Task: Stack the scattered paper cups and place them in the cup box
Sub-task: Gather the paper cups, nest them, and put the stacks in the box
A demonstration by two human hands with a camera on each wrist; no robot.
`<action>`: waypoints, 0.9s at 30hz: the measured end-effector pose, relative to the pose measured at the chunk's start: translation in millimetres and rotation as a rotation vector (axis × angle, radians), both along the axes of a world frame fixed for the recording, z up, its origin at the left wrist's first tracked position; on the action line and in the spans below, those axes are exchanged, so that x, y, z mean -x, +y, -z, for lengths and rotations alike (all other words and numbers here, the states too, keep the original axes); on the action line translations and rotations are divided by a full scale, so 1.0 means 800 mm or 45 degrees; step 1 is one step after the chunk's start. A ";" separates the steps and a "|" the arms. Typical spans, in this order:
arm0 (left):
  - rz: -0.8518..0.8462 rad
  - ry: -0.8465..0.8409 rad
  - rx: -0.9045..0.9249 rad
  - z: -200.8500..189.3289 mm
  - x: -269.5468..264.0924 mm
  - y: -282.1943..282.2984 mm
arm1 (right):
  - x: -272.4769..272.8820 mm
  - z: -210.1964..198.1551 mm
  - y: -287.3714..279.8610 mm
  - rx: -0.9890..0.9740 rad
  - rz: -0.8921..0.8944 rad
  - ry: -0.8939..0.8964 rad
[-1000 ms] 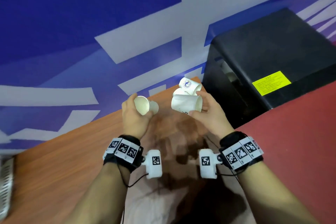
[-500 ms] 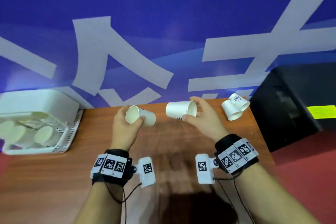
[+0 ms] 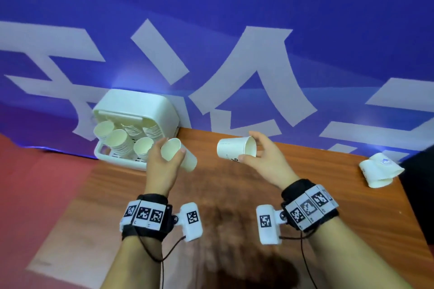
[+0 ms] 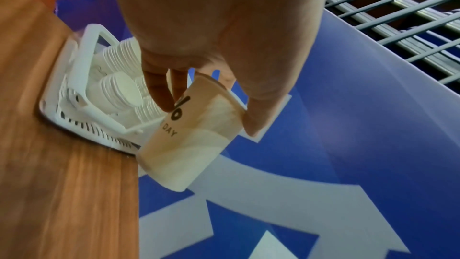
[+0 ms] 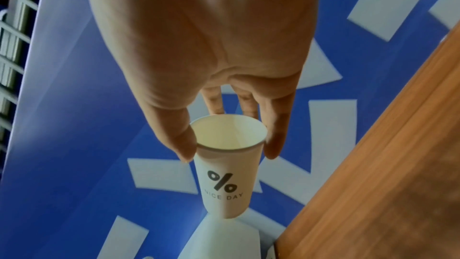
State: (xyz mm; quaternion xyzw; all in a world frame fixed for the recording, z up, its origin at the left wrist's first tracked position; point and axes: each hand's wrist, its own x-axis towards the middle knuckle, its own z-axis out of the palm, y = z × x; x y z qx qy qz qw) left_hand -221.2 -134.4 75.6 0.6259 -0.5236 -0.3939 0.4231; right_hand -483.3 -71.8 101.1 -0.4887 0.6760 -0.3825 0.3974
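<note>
My left hand (image 3: pixel 164 159) grips a white paper cup (image 3: pixel 179 155) by its rim, mouth turned toward me, just right of the white cup box (image 3: pixel 131 110). In the left wrist view that cup (image 4: pixel 191 135) hangs from thumb and fingers above the table edge, the box (image 4: pixel 74 86) behind it. My right hand (image 3: pixel 263 159) pinches a second white cup (image 3: pixel 232 151) at the rim, held sideways above the wooden table (image 3: pixel 234 195). In the right wrist view this cup (image 5: pixel 226 166) shows a "%" print. Two more cups (image 3: pixel 380 170) lie at the table's right end.
The cup box stands at the table's far left corner against a blue and white banner (image 3: pixel 211 30) and holds several stacks of cups (image 3: pixel 119 141). A black cabinet edge (image 3: pixel 420 171) borders the table on the right. Red floor (image 3: pixel 35 171) lies to the left.
The view has swung left, bringing the cup box into full sight. Both hands have carried their cups leftward; the left cup now sits close beside the box.
</note>
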 end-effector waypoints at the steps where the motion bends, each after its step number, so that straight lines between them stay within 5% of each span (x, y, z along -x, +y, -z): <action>1: -0.017 0.004 -0.010 0.000 -0.017 -0.005 | -0.015 0.001 -0.008 0.000 -0.015 0.004; 15: -0.115 -0.113 -0.035 0.009 -0.213 -0.073 | -0.191 0.024 -0.116 0.035 -0.190 0.044; 27: 0.186 -0.400 0.021 0.048 -0.200 -0.159 | -0.198 0.066 -0.165 -0.019 -0.071 0.074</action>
